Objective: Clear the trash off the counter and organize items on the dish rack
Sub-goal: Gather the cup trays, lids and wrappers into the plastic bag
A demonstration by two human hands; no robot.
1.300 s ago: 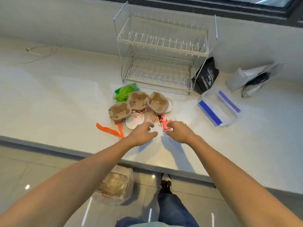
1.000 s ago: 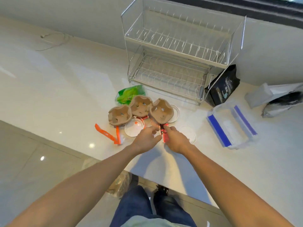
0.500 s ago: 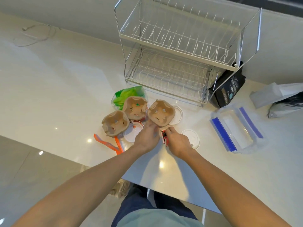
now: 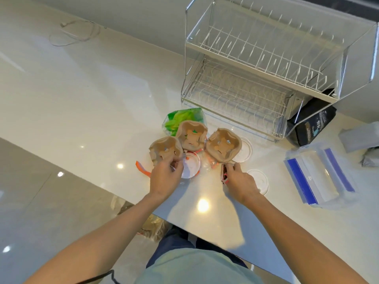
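We are reaching both bare forearms forward and slightly inward from the bottom corners of the view, palms facing down. Our left hand (image 4: 164, 177) is curling its fingers (image 4: 178, 163) and thumb together in a pinch at the fingertips, knuckles up and wrist nearly straight. Our right hand (image 4: 240, 182) is sitting level with the left and well apart from it, its fingers bent and closing in a grip around something small and red, with the back of the hand facing the camera and the wrist bending a little inward.
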